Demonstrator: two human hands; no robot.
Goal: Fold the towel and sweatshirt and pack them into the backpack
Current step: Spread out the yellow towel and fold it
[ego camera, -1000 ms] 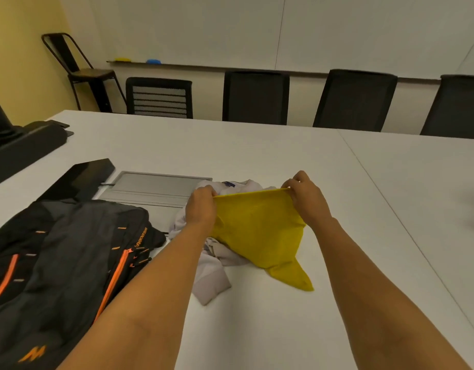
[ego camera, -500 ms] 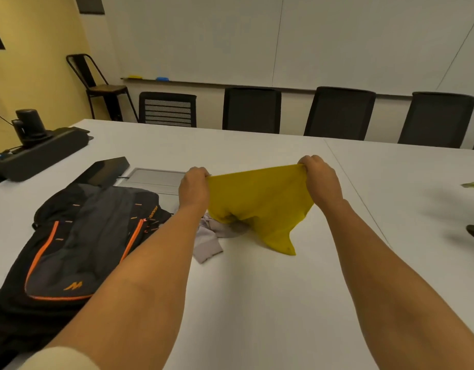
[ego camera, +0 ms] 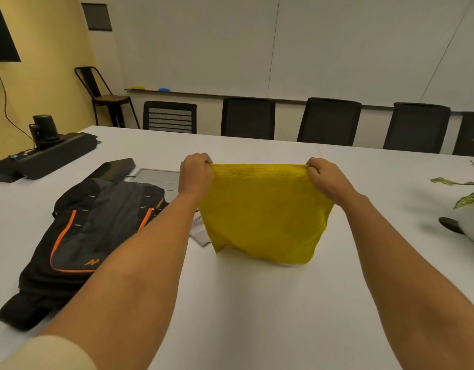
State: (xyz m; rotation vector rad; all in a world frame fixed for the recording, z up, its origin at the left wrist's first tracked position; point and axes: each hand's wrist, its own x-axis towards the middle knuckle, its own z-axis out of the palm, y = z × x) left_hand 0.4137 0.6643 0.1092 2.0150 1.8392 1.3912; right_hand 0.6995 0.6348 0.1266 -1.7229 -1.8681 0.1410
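Left hand: your left hand [ego camera: 195, 170] is closed in a fist on the upper left corner of the yellow towel [ego camera: 262, 212], knuckles up, above the tabletop [ego camera: 257, 303].
Right hand: your right hand [ego camera: 325, 177] is clenched on the towel's upper right corner, level with the left one.
Yellow towel: it is stretched taut along its top edge between your two hands and hangs as a flat sheet; its lower edge curls a little, and you cannot tell whether it touches the tabletop.
Sweatshirt: only a small pale grey piece of the sweatshirt [ego camera: 200, 233] shows, lying on the tabletop behind the towel's lower left edge and just beside your left forearm; the rest is hidden.
Backpack: the black and grey backpack [ego camera: 97, 231] with orange zip trim lies flat on the tabletop to your left, well apart from the towel. You cannot see any opening from here, and nothing shows inside it.
Tabletop hatch: a grey recessed panel [ego camera: 158, 176] sits just beyond the backpack, with its black lid [ego camera: 115, 168] raised.
Potted plant: a white pot with variegated leaves [ego camera: 468, 209] stands at the right edge.
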